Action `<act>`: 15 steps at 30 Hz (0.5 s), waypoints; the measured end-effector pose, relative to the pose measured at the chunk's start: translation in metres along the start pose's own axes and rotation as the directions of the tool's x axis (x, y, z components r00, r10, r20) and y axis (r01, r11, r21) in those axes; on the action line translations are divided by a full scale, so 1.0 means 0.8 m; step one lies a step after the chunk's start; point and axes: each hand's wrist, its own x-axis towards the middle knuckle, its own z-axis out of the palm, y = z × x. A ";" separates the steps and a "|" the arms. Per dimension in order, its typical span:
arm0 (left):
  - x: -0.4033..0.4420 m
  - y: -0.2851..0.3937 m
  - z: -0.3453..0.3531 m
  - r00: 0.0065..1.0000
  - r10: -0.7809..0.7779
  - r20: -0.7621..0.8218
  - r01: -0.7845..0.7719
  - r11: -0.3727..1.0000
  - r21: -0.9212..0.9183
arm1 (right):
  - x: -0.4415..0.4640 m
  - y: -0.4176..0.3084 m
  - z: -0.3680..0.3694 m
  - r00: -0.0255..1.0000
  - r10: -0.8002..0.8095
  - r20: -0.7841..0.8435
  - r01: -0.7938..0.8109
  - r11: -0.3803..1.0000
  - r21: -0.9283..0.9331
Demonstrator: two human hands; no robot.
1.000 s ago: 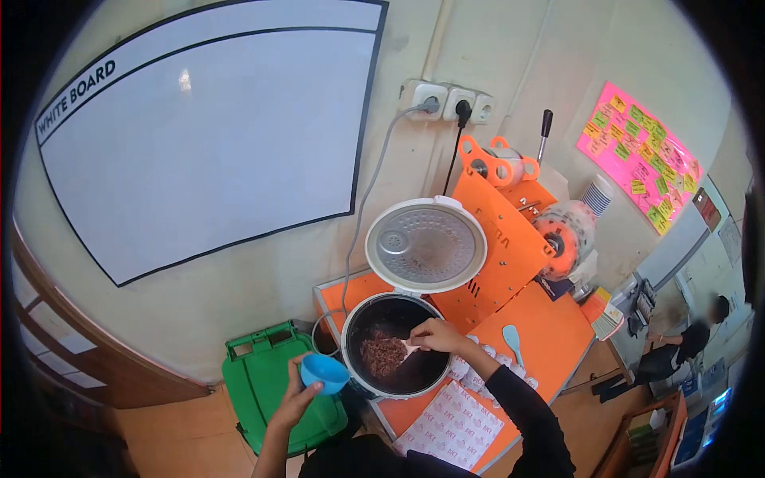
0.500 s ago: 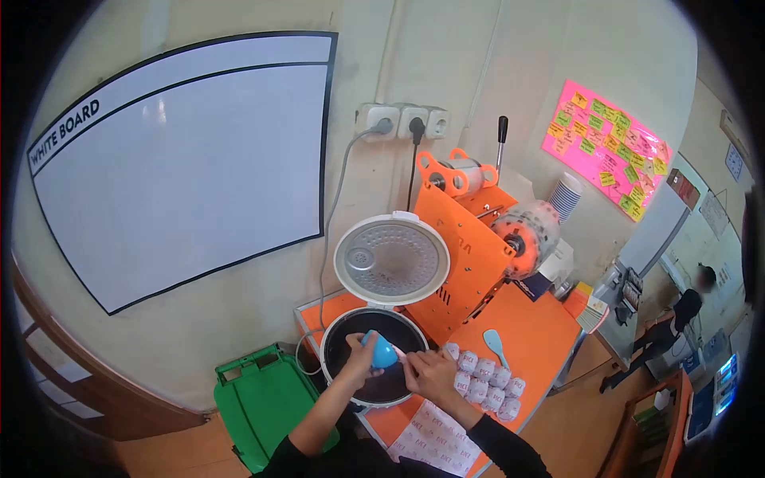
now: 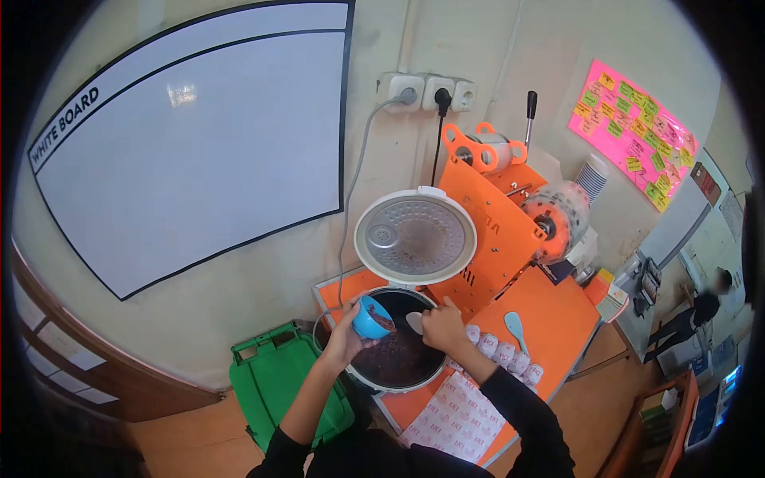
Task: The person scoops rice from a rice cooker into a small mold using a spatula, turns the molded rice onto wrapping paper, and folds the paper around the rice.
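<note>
Fingers of my left hand (image 3: 344, 338) are wrapped round a small blue bowl (image 3: 366, 321), tilted so that dark reddish food (image 3: 382, 319) shows inside it. Just to the right, my right hand (image 3: 444, 325) grips a pale rice paddle (image 3: 414, 322), its blade close to the bowl but apart from it. Both are over the open rice cooker (image 3: 408, 389), whose dark pot has reddish-brown contents. The cooker's lid (image 3: 418, 237) stands raised behind.
Several wrapped round pieces (image 3: 504, 352) and a light blue spoon (image 3: 515, 327) lie on the orange table (image 3: 550, 319), beside printed wrapping paper (image 3: 458, 414). An orange machine (image 3: 486, 231) stands behind. At left is a green bin (image 3: 291, 390). Another person (image 3: 693, 315) stands far right.
The view has shifted, so things appear higher and farther right. The bowl has turned so its opening and food show. My right hand has drawn the paddle back from the bowl.
</note>
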 end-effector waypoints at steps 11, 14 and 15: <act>-0.033 0.004 -0.036 0.938 0.341 0.061 -0.338 0.939 -0.055 | 0.062 -0.020 0.016 0.938 -0.332 0.099 0.320 0.940 0.117; -0.037 -0.012 -0.045 0.921 0.389 -0.026 -0.390 0.920 -0.028 | 0.062 0.022 0.044 0.959 -0.262 0.113 0.263 0.965 0.003; -0.037 -0.017 -0.050 0.910 0.413 -0.029 -0.414 0.910 -0.032 | 0.058 0.029 0.050 0.929 -0.326 0.177 0.335 0.942 -0.026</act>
